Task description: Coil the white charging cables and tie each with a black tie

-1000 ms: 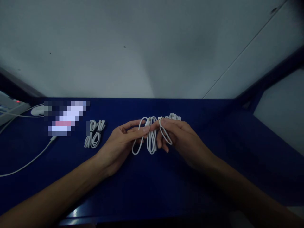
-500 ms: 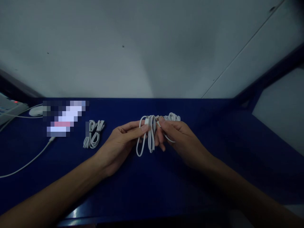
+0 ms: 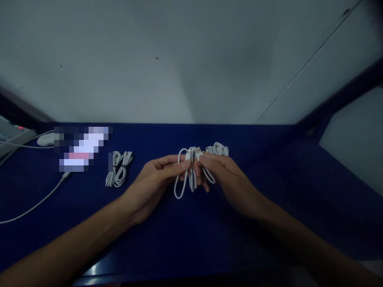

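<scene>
Black-tied cables [image 3: 121, 171] are lying on the counter [image 3: 167, 247], the left hand [image 3: 149, 171] is pinching a mid-air white cable [image 3: 193, 181], apparently steadying its loops, the right hand [image 3: 231, 169] is pinching a USB plug [image 3: 197, 150], seemingly controlling that end, and another bundle [image 3: 218, 148] is lying beyond.

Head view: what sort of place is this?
Probably a workbench or work booth, though the wider room doesn't show: a blue tabletop backed by a pale panel, with tied white cables lying left of the held white cable.
</scene>
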Action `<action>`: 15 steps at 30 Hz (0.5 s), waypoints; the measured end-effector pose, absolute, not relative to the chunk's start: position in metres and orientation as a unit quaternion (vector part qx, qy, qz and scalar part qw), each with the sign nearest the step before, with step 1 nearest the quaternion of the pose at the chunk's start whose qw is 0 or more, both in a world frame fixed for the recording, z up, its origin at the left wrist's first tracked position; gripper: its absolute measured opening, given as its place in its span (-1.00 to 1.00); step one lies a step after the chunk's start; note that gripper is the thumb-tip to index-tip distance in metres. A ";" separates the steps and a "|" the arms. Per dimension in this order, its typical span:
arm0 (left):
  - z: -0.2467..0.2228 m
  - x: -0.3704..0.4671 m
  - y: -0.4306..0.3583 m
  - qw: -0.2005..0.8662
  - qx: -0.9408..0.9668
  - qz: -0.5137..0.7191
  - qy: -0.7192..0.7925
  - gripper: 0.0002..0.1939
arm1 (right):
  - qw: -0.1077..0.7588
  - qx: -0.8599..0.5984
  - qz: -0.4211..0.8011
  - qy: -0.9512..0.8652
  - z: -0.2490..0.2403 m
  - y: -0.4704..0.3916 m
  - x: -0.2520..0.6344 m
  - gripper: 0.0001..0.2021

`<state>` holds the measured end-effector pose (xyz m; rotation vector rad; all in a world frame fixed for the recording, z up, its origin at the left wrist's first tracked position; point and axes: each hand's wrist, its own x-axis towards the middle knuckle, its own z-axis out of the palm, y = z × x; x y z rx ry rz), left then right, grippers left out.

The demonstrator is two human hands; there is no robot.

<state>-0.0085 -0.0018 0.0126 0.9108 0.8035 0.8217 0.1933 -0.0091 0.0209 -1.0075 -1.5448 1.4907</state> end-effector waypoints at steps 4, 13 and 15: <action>0.012 -0.009 -0.001 0.747 0.410 0.381 0.358 -0.80 | 0.384 -0.402 0.565 -0.610 0.021 -0.008 0.193 -0.55; 0.012 -0.006 0.001 0.753 0.319 0.438 0.373 -0.92 | 0.422 -0.462 0.496 -0.602 0.020 -0.007 0.192 -0.63; 0.013 -0.005 0.001 0.750 0.314 0.444 0.376 -0.92 | 0.429 -0.437 0.520 -0.595 0.018 -0.006 0.192 -0.64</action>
